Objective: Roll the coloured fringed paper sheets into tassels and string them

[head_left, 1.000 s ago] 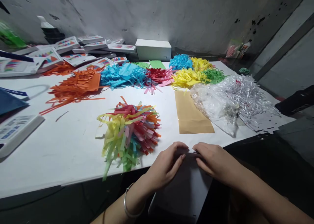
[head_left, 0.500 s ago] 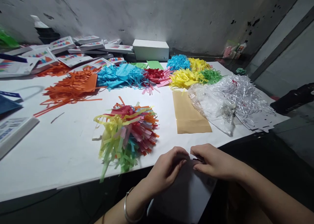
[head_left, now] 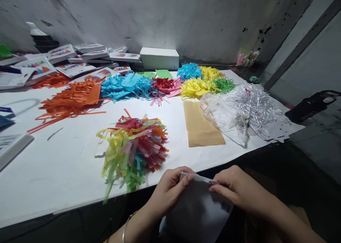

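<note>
The person's hands pinch the top edge of a thin, pale sheet [head_left: 198, 211], the left hand [head_left: 170, 188] and the right hand [head_left: 236, 186] apart. It hangs by the white surface [head_left: 71, 165], near a bunch of colorful strips [head_left: 138, 143].

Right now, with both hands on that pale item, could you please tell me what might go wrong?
The multicoloured paper-strip bundle lies at the near edge of the white tabletop, so the left hand might knock it off. The pale sheet or bag, pinched by that hand and the right hand beyond that edge, could slip and drop.
</note>
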Available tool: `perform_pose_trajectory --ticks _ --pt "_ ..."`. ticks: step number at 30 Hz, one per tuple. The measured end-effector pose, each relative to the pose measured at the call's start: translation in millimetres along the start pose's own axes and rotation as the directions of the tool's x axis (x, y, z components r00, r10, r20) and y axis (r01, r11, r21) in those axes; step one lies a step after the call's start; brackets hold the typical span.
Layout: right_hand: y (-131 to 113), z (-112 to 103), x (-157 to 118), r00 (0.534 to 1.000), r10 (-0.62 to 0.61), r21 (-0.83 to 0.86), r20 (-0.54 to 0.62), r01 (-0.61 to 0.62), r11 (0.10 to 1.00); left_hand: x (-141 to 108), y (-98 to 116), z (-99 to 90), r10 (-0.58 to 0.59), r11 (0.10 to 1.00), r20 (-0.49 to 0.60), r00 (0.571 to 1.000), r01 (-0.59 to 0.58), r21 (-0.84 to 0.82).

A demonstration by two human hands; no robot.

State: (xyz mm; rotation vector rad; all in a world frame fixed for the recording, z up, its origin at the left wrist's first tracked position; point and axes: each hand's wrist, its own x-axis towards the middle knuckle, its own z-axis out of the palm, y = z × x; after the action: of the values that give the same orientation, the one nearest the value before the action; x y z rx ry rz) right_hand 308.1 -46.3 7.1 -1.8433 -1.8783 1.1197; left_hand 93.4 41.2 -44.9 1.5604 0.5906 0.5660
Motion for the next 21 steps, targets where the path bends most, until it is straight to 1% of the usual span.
perform_pose_trajectory --ticks 3,5,8,11,13,14,15,17,18,19,20,21 --pt "-1.5 2.9 -10.6 1.000 0.020 0.137 -0.004 -0.019 0.990 -4.3 2.2 -1.1 0.015 0.999 -0.087 0.996 -0.011 0.042" --pt "-0.1 7.6 -19.6 0.997 0.047 0.218 -0.055 -0.033 0.975 -7.0 2.6 -2.8 0.002 1.000 -0.117 0.993 0.001 0.027" --pt "5.1 20.3 -33.7 0.984 0.049 0.321 -0.173 0.010 0.947 -8.5 -0.4 -6.8 -0.078 0.992 -0.081 0.994 0.070 -0.103" --pt "10.8 37.8 -43.4 0.966 0.073 0.503 -0.248 0.064 0.862 -6.9 -4.1 -10.8 -0.167 0.943 -0.027 0.986 0.151 -0.295" --pt "13.7 50.1 -45.7 0.939 0.123 0.583 -0.321 0.093 0.807 -6.2 -1.9 -13.2 -0.194 0.921 0.003 0.981 0.183 -0.343" --pt "14.8 55.9 -45.8 0.921 0.147 0.600 -0.362 0.109 0.793 -6.6 1.3 -14.3 -0.180 0.934 0.012 0.984 0.175 -0.310" --pt "15.5 61.2 -45.4 0.899 0.170 0.608 -0.404 0.124 0.784 -7.7 5.6 -15.2 -0.146 0.961 0.004 0.989 0.143 -0.237" --pt "15.8 70.1 -43.9 0.850 0.222 0.618 -0.478 0.145 0.773 -12.1 14.1 -16.1 -0.032 0.999 -0.052 0.998 0.031 -0.026" --pt "15.1 73.7 -43.2 0.824 0.252 0.623 -0.507 0.149 0.768 -15.0 16.6 -15.9 0.024 0.998 -0.083 0.996 -0.018 0.066" --pt "13.7 76.9 -42.8 0.801 0.280 0.625 -0.529 0.144 0.768 -18.0 16.8 -15.2 0.054 0.992 -0.102 0.993 -0.042 0.115" --pt "11.5 79.8 -42.9 0.780 0.300 0.613 -0.548 0.131 0.779 -20.8 14.5 -14.1 0.045 0.994 -0.104 0.994 -0.035 0.100" --pt "8.7 82.4 -43.3 0.762 0.307 0.585 -0.570 0.115 0.803 -22.9 9.8 -12.8 -0.001 1.000 -0.083 0.997 0.002 0.020"
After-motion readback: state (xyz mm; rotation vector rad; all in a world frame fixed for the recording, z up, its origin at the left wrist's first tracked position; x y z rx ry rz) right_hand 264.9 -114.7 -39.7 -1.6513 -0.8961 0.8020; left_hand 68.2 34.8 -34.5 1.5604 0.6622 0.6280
